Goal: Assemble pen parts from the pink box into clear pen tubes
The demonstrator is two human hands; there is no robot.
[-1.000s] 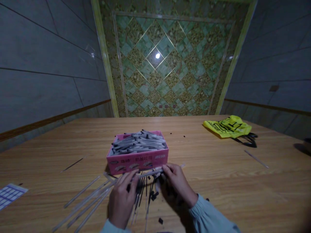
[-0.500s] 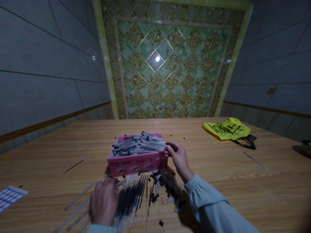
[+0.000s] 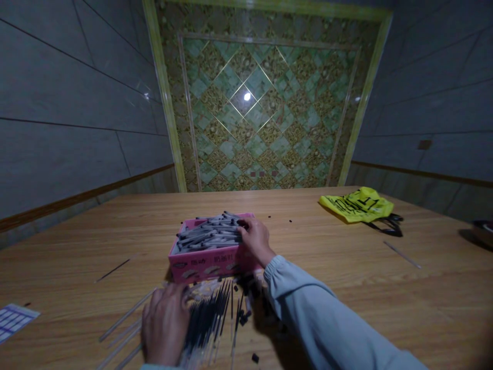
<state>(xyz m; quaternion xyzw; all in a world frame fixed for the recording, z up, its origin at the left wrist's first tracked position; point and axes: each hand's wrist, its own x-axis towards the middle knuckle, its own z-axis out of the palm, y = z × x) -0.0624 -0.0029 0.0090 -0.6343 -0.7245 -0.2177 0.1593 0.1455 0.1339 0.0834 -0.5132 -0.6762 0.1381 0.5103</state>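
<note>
A pink box holds a heap of grey-white pens with black ends. My right hand reaches over the box's right side, with thumb and fingertips closed round the end of a pen at the heap. My left hand is low in front of the box, slightly blurred, its fingers curled together; what they hold, if anything, is hidden. Right beside it lies a row of thin dark pen refills. Several clear pen tubes stick out to its left.
Small black caps and clear pieces lie before the box, partly under my right sleeve. A yellow bag with black straps is at the back right. Single thin sticks lie at left and right. A printed sheet lies at far left.
My right hand has moved left, from the box's right edge to over the heap of pens. My left hand stays almost in place. The view has shifted slightly.
</note>
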